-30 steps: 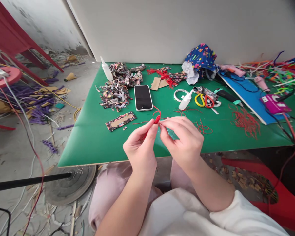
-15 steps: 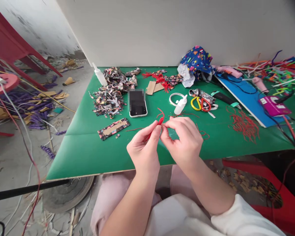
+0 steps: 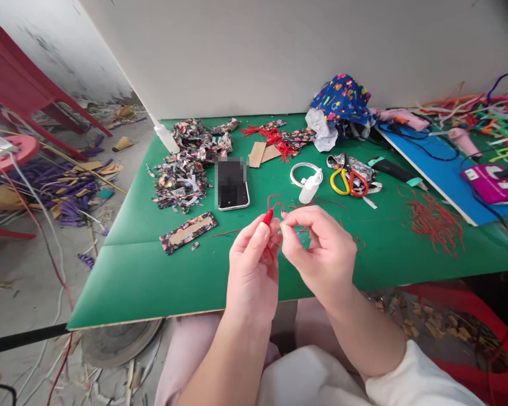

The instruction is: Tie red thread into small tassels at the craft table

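Observation:
Pinched between the thumb and fingers of my left hand [image 3: 254, 259] is a small red thread tassel [image 3: 268, 217], its bound end up and loose strands below. A red thread [image 3: 278, 205] loops from its top toward my right hand [image 3: 319, 242]. That hand is closed in a pinch of thumb and forefinger on the thread's end, just right of the tassel. Both hands are above the green table [image 3: 152, 287]. Beyond them stand a white squeeze bottle [image 3: 310, 189] and a white ring [image 3: 294, 175]. Loose red threads [image 3: 434, 223] lie in a pile to the right.
A phone [image 3: 232, 189], a cloth-covered strip [image 3: 188, 231] and a heap of patterned fabric scraps [image 3: 182, 175] are on the left. Scissors [image 3: 349, 183], a green-black cutter [image 3: 395, 172], a blue board [image 3: 432, 169] and a purple device [image 3: 493, 183] with cables lie to the right.
My hands have moved slightly apart. The tassel has turned more upright, and a thread loop now shows between it and my right hand. The camera view has shifted a little.

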`<state>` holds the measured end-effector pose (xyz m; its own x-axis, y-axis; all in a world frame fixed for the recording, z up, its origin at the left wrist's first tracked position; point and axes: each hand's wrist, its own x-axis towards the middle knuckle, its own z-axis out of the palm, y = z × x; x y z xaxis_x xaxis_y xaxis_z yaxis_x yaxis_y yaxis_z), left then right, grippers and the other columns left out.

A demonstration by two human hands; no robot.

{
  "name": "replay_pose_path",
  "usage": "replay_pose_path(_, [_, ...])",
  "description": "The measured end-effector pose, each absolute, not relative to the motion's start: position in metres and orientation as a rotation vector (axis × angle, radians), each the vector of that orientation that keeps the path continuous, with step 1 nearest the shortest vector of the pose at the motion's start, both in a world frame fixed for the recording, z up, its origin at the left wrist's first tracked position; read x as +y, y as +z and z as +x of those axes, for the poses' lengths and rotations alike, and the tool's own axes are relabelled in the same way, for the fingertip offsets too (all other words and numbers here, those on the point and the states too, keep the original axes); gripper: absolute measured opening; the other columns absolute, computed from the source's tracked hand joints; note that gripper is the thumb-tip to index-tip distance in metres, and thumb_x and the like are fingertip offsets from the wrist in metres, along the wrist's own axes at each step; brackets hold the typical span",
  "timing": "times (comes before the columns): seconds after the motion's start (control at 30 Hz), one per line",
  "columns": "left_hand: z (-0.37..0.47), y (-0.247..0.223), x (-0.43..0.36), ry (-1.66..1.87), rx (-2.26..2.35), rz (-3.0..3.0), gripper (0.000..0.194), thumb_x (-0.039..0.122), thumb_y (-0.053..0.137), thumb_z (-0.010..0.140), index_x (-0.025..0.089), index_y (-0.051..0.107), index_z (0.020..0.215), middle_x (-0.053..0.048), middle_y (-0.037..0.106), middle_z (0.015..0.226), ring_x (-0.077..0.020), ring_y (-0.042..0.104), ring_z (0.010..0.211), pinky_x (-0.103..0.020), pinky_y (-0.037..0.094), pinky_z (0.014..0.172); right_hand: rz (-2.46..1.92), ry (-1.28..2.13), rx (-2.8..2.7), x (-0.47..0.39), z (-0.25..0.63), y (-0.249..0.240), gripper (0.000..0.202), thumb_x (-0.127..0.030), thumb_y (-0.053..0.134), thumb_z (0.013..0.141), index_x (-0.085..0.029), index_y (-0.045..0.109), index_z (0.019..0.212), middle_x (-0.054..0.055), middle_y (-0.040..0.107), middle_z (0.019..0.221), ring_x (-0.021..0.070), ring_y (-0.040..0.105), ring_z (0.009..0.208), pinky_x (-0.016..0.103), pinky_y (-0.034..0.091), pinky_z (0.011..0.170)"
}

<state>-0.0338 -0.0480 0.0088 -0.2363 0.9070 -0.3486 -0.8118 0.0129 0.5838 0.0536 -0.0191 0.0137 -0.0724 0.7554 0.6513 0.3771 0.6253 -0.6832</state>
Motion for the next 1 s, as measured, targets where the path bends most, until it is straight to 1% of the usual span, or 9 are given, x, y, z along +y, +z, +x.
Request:
replay_pose_path(0.2, [-0.033,0.014,-0.049,1.552,0.706,0.014,0.016,0.026,0.073,0.068,0.022,0.069,0.082,0.006,0.069,0.073,-0.0049,0.063,0.065,-0.017,0.051,0.070,-0.944,0.579,-1.643,-0.021,0.052,0.015,0.011,-0.010,0.056,0.076,-0.021,0.056,0.077,-0.001,0.062,0.076,0.0135,0.060,0.075,0.029,0.050,0.069])
replay_pose_path(0.33, [-0.035,0.017,-0.050,1.550,0.640,0.000,0.013,0.024,0.073,0.068,0.021,0.069,0.079,0.006,0.069,0.072,-0.0046,0.062,0.064,-0.016,0.051,0.068,-0.934,0.667,-1.617,-0.022,0.051,0.014,0.011,-0.010,0.056,0.077,-0.021,0.057,0.078,0.000,0.062,0.078,0.0139,0.060,0.076,0.030,0.050,0.070])
replay_pose_path(0.47, [-0.037,0.019,-0.051,1.582,0.665,0.013,0.013,0.023,0.074,0.066,0.021,0.069,0.079,0.004,0.069,0.070,-0.0045,0.062,0.063,-0.013,0.051,0.065,-0.876,0.758,-1.561,-0.023,0.052,0.014,0.014,-0.009,0.055,0.078,-0.022,0.057,0.084,0.000,0.062,0.083,0.0144,0.060,0.082,0.032,0.050,0.075])
replay_pose_path(0.57, [-0.038,0.017,-0.051,1.615,0.706,0.052,0.012,0.025,0.074,0.066,0.023,0.070,0.077,0.004,0.070,0.069,-0.0042,0.063,0.063,-0.012,0.051,0.065,-0.800,0.800,-1.515,-0.024,0.052,0.018,0.020,-0.009,0.057,0.076,-0.022,0.054,0.090,0.001,0.059,0.088,0.0152,0.059,0.086,0.034,0.049,0.079])
replay_pose_path(0.67, [-0.038,0.015,-0.051,1.644,0.789,0.139,0.014,0.026,0.076,0.063,0.024,0.071,0.076,0.004,0.071,0.070,-0.0051,0.065,0.065,-0.012,0.051,0.065,-0.737,0.799,-1.544,-0.024,0.054,0.022,0.026,-0.005,0.060,0.073,-0.024,0.050,0.088,-0.001,0.057,0.085,0.0145,0.058,0.084,0.035,0.049,0.078])
replay_pose_path(0.77, [-0.038,0.014,-0.052,1.711,0.873,0.279,0.012,0.026,0.076,0.063,0.024,0.072,0.074,0.004,0.071,0.071,-0.0050,0.065,0.063,-0.012,0.051,0.064,-0.730,0.783,-1.597,-0.025,0.055,0.025,0.031,-0.002,0.060,0.072,-0.025,0.047,0.089,-0.002,0.055,0.083,0.0136,0.057,0.081,0.034,0.049,0.076])
replay_pose_path(0.9, [-0.036,0.011,-0.053,1.874,0.993,0.542,0.009,0.023,0.073,0.068,0.026,0.072,0.076,0.006,0.072,0.074,-0.0060,0.066,0.069,-0.012,0.052,0.066,-0.759,0.794,-1.625,-0.029,0.058,0.029,0.034,-0.001,0.058,0.074,-0.027,0.045,0.092,-0.002,0.055,0.084,0.0142,0.058,0.081,0.036,0.050,0.076])
replay_pose_path(1.0, [-0.035,0.007,-0.055,1.969,1.090,0.731,0.014,0.017,0.069,0.072,0.028,0.072,0.080,0.007,0.072,0.078,-0.0056,0.066,0.072,-0.013,0.052,0.068,-0.782,0.800,-1.651,-0.031,0.060,0.030,0.034,-0.002,0.057,0.075,-0.027,0.045,0.094,-0.001,0.057,0.085,0.0147,0.058,0.082,0.036,0.051,0.077])
